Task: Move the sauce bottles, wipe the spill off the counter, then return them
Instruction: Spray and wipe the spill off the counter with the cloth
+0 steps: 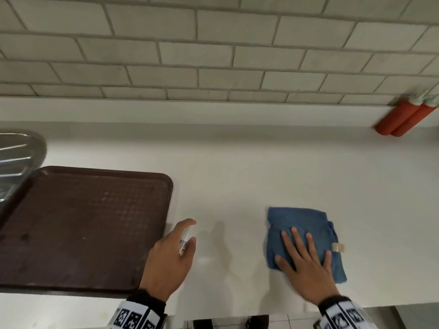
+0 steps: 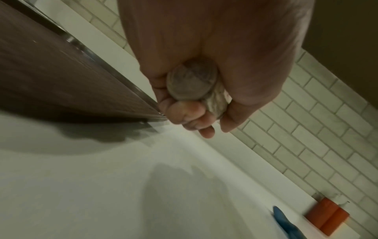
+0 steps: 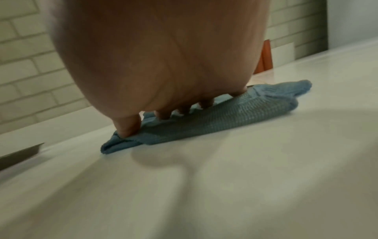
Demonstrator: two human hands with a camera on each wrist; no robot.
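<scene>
Two orange-red sauce bottles (image 1: 403, 118) with white caps stand side by side against the tiled wall at the far right of the white counter (image 1: 237, 167); they also show as sauce bottles (image 2: 327, 216) in the left wrist view. My right hand (image 1: 306, 262) presses flat, fingers spread, on a folded blue cloth (image 1: 301, 224) lying on the counter; the cloth (image 3: 235, 116) is under the fingertips (image 3: 126, 127). My left hand (image 1: 173, 255) grips a small clear spray bottle (image 1: 185, 238) just right of the tray; its round base, the spray bottle (image 2: 191, 80), faces the left wrist camera.
A brown plastic tray (image 1: 80, 224) lies on the left of the counter, reaching its front edge. A steel sink drainer (image 1: 19, 153) sits behind it at the far left. A small piece of tape (image 1: 337, 247) lies by the cloth's right edge.
</scene>
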